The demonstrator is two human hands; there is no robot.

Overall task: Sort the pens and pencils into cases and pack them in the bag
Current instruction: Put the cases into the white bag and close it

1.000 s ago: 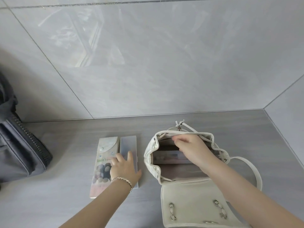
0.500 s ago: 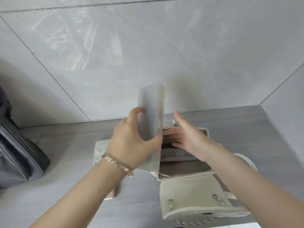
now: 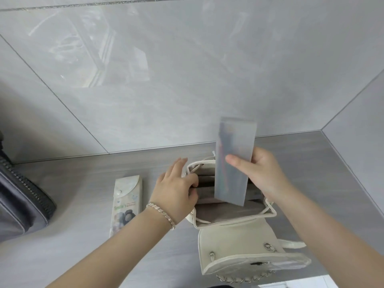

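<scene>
Home prob., tiled wall (image 3: pixel 187 80), grey counter (image 3: pixel 83 256)

Printed pencil case (image 3: pixel 126 204), lying flat on the grey counter (image 3: pixel 72 183) left of the white bag (image 3: pixel 239 242): the word "Smile" is legible in green lettering across its middle, above a picture of dark rounded shapes. A line of smaller characters stands to the right of this word, too small to read. A small emblem near the case's upper right is likewise illegible. The frosted translucent case (image 3: pixel 234 161) shows only blurred colours through its wall, without lettering. No other writing is legible.
</scene>
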